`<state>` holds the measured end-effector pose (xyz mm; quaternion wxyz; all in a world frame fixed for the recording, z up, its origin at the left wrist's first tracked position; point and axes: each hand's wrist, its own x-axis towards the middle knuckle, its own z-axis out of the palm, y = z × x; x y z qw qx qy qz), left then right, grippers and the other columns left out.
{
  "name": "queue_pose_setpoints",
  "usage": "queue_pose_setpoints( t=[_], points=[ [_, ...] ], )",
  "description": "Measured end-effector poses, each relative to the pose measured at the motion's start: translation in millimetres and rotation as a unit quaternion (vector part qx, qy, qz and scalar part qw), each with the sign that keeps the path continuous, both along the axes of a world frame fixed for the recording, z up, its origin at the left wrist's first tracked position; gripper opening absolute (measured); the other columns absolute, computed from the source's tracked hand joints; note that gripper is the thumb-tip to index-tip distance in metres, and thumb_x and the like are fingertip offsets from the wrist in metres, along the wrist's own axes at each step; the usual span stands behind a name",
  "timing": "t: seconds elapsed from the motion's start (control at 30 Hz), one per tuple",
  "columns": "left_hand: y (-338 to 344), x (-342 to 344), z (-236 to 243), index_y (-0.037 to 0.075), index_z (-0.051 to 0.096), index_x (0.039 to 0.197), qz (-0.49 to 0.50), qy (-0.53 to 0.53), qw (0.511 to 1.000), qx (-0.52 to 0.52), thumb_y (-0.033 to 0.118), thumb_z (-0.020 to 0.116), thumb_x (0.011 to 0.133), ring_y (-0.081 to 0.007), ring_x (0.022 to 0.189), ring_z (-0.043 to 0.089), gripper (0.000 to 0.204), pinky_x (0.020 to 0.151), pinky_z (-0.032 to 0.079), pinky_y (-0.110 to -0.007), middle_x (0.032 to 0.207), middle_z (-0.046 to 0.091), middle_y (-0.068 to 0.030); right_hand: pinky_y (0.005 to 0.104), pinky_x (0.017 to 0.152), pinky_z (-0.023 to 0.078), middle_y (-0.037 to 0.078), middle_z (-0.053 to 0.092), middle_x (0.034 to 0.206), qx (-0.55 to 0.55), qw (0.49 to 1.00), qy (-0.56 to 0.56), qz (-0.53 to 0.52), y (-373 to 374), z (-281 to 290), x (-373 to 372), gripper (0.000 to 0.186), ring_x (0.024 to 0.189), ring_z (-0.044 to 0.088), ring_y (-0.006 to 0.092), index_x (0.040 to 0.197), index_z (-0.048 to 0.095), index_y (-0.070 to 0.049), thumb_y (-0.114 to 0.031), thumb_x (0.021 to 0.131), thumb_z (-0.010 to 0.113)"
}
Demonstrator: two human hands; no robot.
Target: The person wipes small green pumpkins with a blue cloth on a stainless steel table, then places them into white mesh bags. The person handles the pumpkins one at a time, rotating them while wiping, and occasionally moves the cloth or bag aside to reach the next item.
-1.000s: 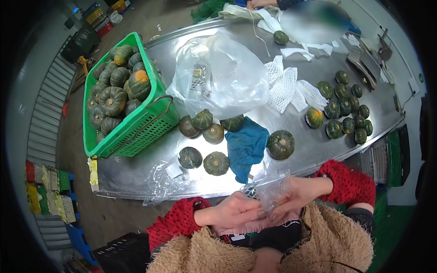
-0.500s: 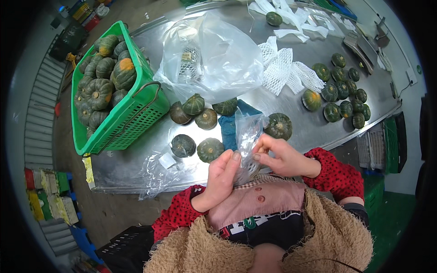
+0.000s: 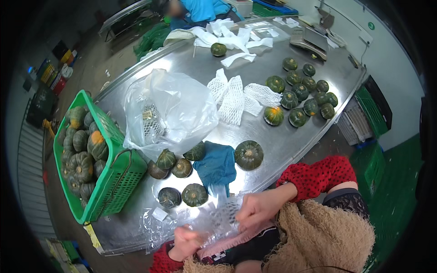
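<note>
Low in front of my body, a clear plastic bag (image 3: 210, 224) is stretched between my two hands, with white foam netting showing inside it. My left hand (image 3: 185, 242), slightly blurred, grips its lower left end. Closed fingers of my right hand (image 3: 258, 210) hold its other side. Just beyond, a crumpled blue cloth (image 3: 214, 166) lies on the metal table (image 3: 136, 200). A dark green pumpkin (image 3: 195, 194) sits nearest the bag, another pumpkin (image 3: 169, 197) to its left, and a larger pumpkin (image 3: 249, 155) right of the cloth. More clear plastic (image 3: 157, 227) lies beside my left hand.
A green crate (image 3: 119, 191) heaped with pumpkins stands at left. A big clear bag (image 3: 186, 109) contains a netted item. White foam nets (image 3: 231, 102), several small pumpkins (image 3: 300, 91) and a scale (image 3: 309, 43) lie farther right. A person in blue (image 3: 200, 10) is beyond the table.
The view has swung rightward and up, bringing the person in blue into sight. My hands have moved apart and the bag has turned from upright to slanting sideways between them.
</note>
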<state>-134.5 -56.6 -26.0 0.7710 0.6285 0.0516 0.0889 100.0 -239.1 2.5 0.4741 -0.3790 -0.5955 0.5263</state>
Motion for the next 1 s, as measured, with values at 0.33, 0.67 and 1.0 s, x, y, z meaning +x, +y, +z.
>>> queue_pose_setpoints(
  t=[0.33,0.67,1.0],
  points=[
    [-4,42,4,0.004,0.053,0.069,0.307,0.056,0.948,-0.061,0.018,0.053,0.092,-0.011,0.066,0.054,0.027,0.061,0.045,-0.028,0.069,0.056,-0.0008,0.0296,0.049,0.034,0.002,0.047,0.055,-0.029,0.962,0.021,-0.27,2,-12,20,0.033,0.052,0.041,0.0069,0.066,0.049,0.004,-0.013,0.094,0.058],
    [-5,80,-135,-0.005,0.043,0.128,0.084,0.207,0.902,0.37,0.034,0.083,0.064,-0.0322,0.097,0.06,0.085,0.088,0.045,-0.041,0.105,0.062,-0.0205,0.0416,0.098,0.04,0.022,0.045,0.128,-0.148,0.872,-0.225,-0.408,4,-158,36,0.082,0.119,0.047,0.0346,0.136,0.038,-0.001,-0.044,0.076,0.074],
    [-32,91,-152,-0.003,0.051,0.119,0.014,0.243,0.892,0.382,0.027,0.079,0.069,-0.025,0.066,0.064,0.065,0.064,0.048,-0.04,0.078,0.066,-0.0157,0.033,0.083,0.05,0.021,0.061,0.109,-0.199,0.807,-0.216,-0.513,-19,-172,16,0.091,0.097,0.062,0.0289,0.139,0.033,0.0,-0.036,0.071,0.081]
  ],
)
